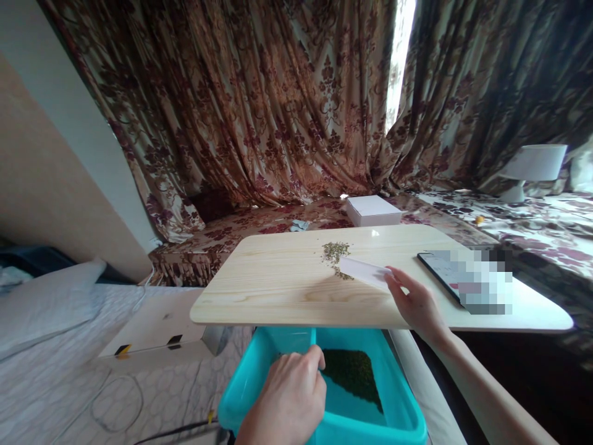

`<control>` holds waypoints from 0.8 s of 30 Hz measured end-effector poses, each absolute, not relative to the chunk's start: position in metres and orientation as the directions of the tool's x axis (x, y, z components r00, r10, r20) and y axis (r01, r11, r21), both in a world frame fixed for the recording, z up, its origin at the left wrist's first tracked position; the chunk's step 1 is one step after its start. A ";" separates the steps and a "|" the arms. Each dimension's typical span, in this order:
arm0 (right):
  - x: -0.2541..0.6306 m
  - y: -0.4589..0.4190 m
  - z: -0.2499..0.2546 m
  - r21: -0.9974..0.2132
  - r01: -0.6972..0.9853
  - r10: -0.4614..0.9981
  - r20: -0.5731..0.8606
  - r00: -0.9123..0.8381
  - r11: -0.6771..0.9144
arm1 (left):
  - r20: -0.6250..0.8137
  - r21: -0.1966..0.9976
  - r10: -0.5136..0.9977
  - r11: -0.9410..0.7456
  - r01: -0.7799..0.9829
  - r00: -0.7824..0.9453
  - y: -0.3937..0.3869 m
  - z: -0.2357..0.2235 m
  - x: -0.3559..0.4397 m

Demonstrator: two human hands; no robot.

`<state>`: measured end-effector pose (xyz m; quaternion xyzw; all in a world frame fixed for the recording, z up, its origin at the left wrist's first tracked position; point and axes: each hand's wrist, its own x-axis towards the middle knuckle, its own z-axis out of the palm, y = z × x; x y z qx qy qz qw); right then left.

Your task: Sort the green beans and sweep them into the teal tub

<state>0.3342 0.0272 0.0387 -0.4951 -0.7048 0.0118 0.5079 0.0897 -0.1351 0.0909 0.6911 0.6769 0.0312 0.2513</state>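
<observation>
My right hand [414, 300] is closed on one end of a thin white flat strip [364, 271], held at a slant over the wooden table top [269, 272]. The strip's far end is at a small scattered pile of dried green-brown bits, like seeds or leaves [336, 250]. Below the table's near edge, my left hand [296, 389] is closed over a turquoise bin [407, 414], beside its divider [313, 338]. What its fingers hold, if anything, is hidden. In the bin's right compartment lies a larger heap of dark green bits [354, 374].
A tablet or phone [440, 275], partly blurred out, lies on the table's right side. Behind the table are a white box [374, 210] and a folded cloth [299, 225]. Another white box [157, 327] rests on the bed at left. A lamp [532, 164] stands far right.
</observation>
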 end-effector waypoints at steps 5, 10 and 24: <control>0.335 0.013 0.038 -0.557 0.626 0.734 0.679 -0.037 0.546 | -0.288 0.378 0.955 0.039 0.925 0.078 -0.134 0.091 0.091; 0.338 0.005 0.039 -0.583 0.596 0.739 0.673 -0.026 0.552 | -0.289 0.385 0.954 0.033 0.922 0.086 -0.134 0.092 0.091; 0.349 -0.004 0.039 -0.580 0.581 0.711 0.703 0.004 0.571 | -0.285 0.396 0.955 0.037 0.918 0.085 -0.134 0.093 0.090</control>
